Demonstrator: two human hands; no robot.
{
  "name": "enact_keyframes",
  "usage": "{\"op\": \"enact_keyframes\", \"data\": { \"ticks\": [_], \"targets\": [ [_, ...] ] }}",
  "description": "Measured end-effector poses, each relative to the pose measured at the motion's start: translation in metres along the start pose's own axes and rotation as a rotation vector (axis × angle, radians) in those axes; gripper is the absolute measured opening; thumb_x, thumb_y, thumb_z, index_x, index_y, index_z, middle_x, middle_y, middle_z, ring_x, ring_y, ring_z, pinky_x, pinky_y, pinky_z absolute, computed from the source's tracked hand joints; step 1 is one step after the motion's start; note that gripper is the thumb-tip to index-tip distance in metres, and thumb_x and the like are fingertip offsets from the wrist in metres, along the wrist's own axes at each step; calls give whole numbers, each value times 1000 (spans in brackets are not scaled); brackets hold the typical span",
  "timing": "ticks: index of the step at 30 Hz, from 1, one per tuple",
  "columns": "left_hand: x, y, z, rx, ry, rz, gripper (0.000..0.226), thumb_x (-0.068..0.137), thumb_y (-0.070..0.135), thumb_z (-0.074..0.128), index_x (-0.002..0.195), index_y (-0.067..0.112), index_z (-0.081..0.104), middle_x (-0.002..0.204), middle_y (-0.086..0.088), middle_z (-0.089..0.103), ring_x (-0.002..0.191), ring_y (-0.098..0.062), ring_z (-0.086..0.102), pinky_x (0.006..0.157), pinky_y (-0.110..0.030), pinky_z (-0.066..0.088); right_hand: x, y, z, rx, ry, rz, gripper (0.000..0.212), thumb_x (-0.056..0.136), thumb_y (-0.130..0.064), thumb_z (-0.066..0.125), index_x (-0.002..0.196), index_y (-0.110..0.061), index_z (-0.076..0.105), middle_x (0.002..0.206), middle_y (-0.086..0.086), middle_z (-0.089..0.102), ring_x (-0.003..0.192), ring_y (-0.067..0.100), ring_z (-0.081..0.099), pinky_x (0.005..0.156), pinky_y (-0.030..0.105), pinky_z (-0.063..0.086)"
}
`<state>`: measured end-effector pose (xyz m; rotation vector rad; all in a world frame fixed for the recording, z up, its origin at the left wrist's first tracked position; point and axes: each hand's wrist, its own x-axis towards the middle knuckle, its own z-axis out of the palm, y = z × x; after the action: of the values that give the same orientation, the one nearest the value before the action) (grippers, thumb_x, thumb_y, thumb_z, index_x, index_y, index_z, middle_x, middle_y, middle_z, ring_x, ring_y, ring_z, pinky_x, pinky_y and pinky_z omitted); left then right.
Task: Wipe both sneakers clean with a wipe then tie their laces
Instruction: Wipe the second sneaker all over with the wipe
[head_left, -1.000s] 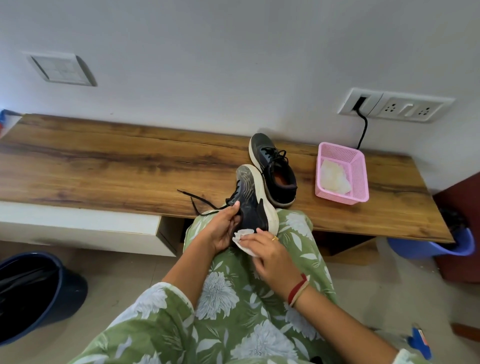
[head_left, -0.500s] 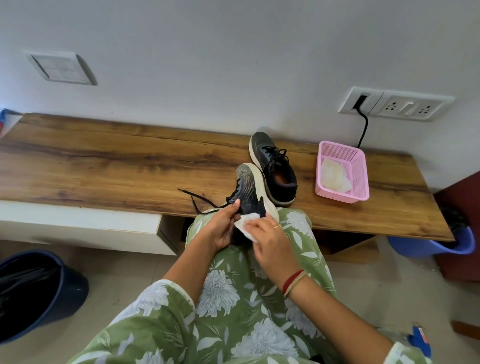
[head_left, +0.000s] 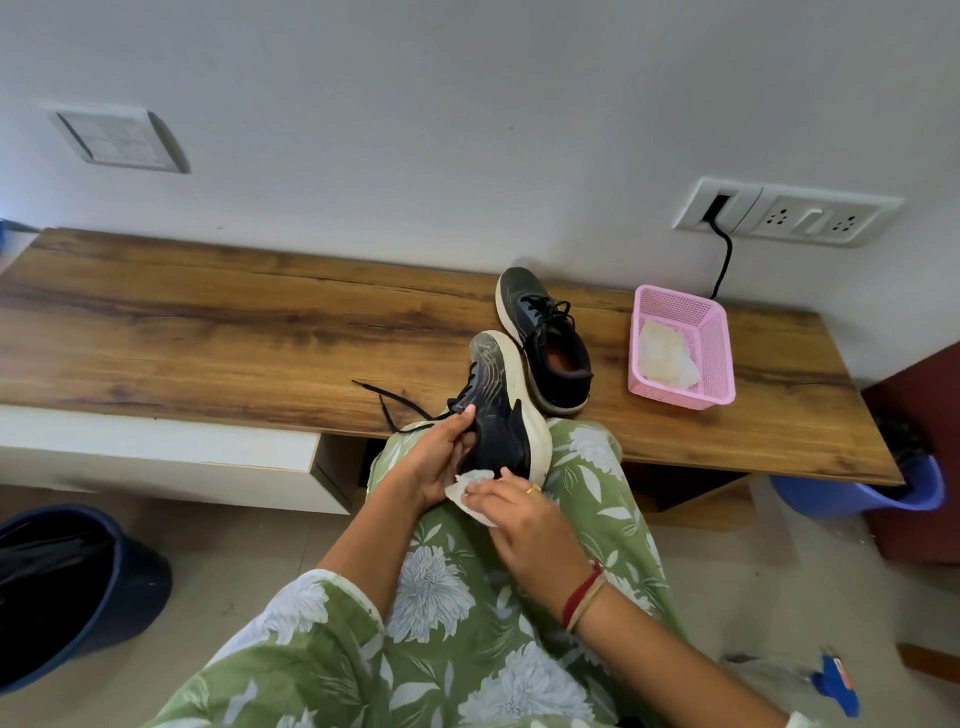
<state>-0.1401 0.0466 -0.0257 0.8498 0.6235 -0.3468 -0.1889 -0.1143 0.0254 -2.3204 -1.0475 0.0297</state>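
My right hand (head_left: 527, 517) pinches the wipe (head_left: 467, 491) at the heel of the sneaker (head_left: 501, 410) on my knee. My left hand (head_left: 439, 460) grips that sneaker's side. Farther off, the other sneaker (head_left: 545, 338) stands on the bench (head_left: 208, 322) near a basket (head_left: 719, 358).

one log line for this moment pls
step: wiping | left hand: grips sneaker on lap | right hand: holds wipe at its heel | other sneaker: on bench | laces: loose
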Motion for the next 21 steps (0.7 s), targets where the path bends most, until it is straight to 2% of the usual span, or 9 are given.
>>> {"op": "enact_keyframes", "data": {
  "ticks": [2, 4, 5, 7, 11, 13, 15, 18, 21],
  "targets": [
    [5, -2, -5, 1, -32, -8, 54, 60, 44, 85, 98, 15, 60, 84, -2, 60, 73, -10, 56, 72, -23, 47, 3, 2, -13, 243, 92, 214, 31, 84, 2, 51, 105, -14, 69, 100, -1, 66, 75, -3, 56, 71, 13, 49],
    [-4, -1, 2, -37, -98, -31, 37, 78, 36, 75, 98, 8, 60, 79, -6, 67, 64, -13, 65, 61, -23, 56, 16, 13, -27, 338, 293, 351, 33, 81, 9, 56, 102, -12, 70, 95, -2, 66, 63, 1, 52, 54, 8, 39],
    [-5, -2, 7, -52, -119, -22, 22, 92, 27, 61, 96, 6, 59, 72, -7, 69, 59, -12, 67, 55, -22, 57, 24, 22, -34, 295, 354, 376, 33, 80, 10, 56, 101, -11, 70, 93, -2, 66, 65, 0, 54, 57, 7, 40],
    [-9, -2, 15, -35, -117, 18, 19, 101, 16, 43, 96, 6, 58, 73, -7, 71, 62, -12, 69, 55, -21, 57, 35, 39, -40, 210, 333, 365, 31, 81, 8, 57, 101, -12, 71, 95, -1, 68, 76, -2, 57, 70, 6, 43],
    [-6, -3, 17, 10, -105, 13, 19, 100, 17, 45, 101, 5, 59, 91, -11, 70, 79, -17, 69, 72, -25, 58, 21, 42, -22, 70, 134, 284, 35, 79, 9, 58, 105, -12, 69, 101, 3, 68, 93, 15, 61, 86, 25, 47],
    [-4, -5, 16, 26, -106, -7, 19, 99, 18, 46, 107, 5, 57, 98, -10, 68, 86, -15, 66, 79, -23, 55, 8, 41, -13, -9, 135, 214, 39, 75, 11, 60, 106, -11, 68, 103, 4, 68, 97, 18, 61, 93, 24, 43],
    [-4, -6, 18, 18, -117, -2, 18, 99, 16, 46, 108, 4, 57, 96, -9, 69, 85, -14, 67, 79, -23, 55, 0, 40, -11, -35, 90, 163, 41, 74, 10, 59, 107, -12, 68, 105, 2, 68, 102, 16, 60, 100, 21, 37],
    [-5, -6, 20, 9, -88, 10, 16, 100, 13, 45, 97, 4, 57, 82, -7, 72, 72, -11, 69, 69, -21, 57, -2, 39, -24, 133, 6, 188, 38, 78, 8, 55, 105, -15, 69, 101, -1, 68, 95, 7, 60, 90, 13, 42],
    [-5, -6, 20, 36, -42, 32, 15, 98, 18, 49, 90, 10, 57, 76, -5, 58, 55, -7, 56, 56, -16, 50, 18, 51, -38, 313, 209, 414, 34, 83, 8, 54, 103, -15, 70, 82, -9, 65, 62, -5, 53, 57, 8, 40]
  ]
}}
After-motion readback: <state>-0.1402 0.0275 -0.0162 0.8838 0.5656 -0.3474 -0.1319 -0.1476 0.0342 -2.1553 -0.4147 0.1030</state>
